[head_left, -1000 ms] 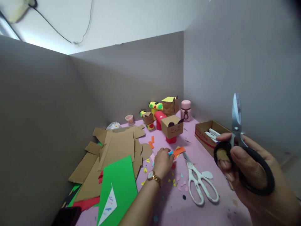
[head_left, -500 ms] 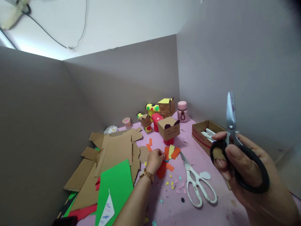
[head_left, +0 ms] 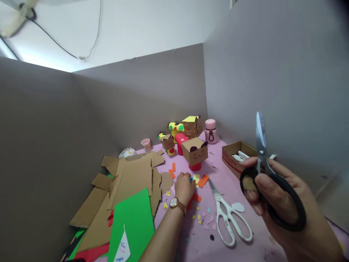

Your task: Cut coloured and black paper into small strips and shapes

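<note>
3 grey partition walls (head_left: 141,98) are closing in the work area, and a white ceiling with a dark cable (head_left: 54,40) is showing above them. A pink table (head_left: 240,189) is filling the space between the walls.

Flat cardboard pieces (head_left: 131,178) are lying spread over the left part of the table, and a green paper sheet (head_left: 133,222) is resting on top of them, with red paper (head_left: 92,251) peeking out below. A cardboard box (head_left: 234,156) holding markers is sitting against the right wall.

At the back, a box figure with a drawn face (head_left: 195,153) is standing on a red base, with more paper-and-cardboard figures (head_left: 185,129) behind it, a pink bottle (head_left: 210,131) to their right, and a small cup (head_left: 146,144) to their left.

The right hand (head_left: 275,203) is hovering close to the camera, fingers clenched around the black handles of a pair of scissors (head_left: 261,160), blades shut and pointing upward, well above the table. A small cardboard scrap (head_left: 249,182) is being pinched under that hand's fingers.

White scissors (head_left: 226,214) are lying flat on the table, between the 2 hands.

The left hand (head_left: 184,187), with a gold watch (head_left: 177,205) on the wrist, is reaching down among orange paper strips (head_left: 203,181) and a yellow scrap (head_left: 196,178), fingertips pressing together on the scraps; I cannot tell exactly which one they are grasping. Tiny coloured paper bits (head_left: 203,218) are lying scattered around it.
</note>
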Available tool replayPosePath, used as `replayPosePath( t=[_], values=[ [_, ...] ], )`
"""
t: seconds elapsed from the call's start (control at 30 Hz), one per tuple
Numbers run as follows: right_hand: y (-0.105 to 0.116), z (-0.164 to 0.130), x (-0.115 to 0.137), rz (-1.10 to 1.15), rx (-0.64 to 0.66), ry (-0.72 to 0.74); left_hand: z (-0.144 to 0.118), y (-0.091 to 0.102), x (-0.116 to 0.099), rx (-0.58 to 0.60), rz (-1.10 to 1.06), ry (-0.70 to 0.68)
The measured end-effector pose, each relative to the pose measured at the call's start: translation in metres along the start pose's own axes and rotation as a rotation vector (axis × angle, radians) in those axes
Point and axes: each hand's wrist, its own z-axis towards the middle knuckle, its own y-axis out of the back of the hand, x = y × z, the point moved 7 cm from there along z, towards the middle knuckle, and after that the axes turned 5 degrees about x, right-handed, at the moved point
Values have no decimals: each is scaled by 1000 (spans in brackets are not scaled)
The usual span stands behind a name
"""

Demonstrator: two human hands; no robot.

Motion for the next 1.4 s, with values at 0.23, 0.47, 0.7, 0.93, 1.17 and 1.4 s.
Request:
replayPosePath(
  t=[0.23,0.47,0.7,0.93,1.17,1.4],
  values=[
    [5,1,-9,-20,17,-25,15,-13,-10,78,4,83],
    [2,1,-8,6,24,-43,22,-20,14,158,-255,126],
    [-2,2,-12,-31,63,-13,14,-15,41,171,-637,104],
    [-5,5,-18,-129,71,-27,-25,2,67,129,-933,68],
    [-19,6,-25,-260,144,-119,-42,-5,83,9,-1194,117],
    [-38,13,-65,-242,210,-278,-57,0,86,-23,-1369,113]
  ],
)
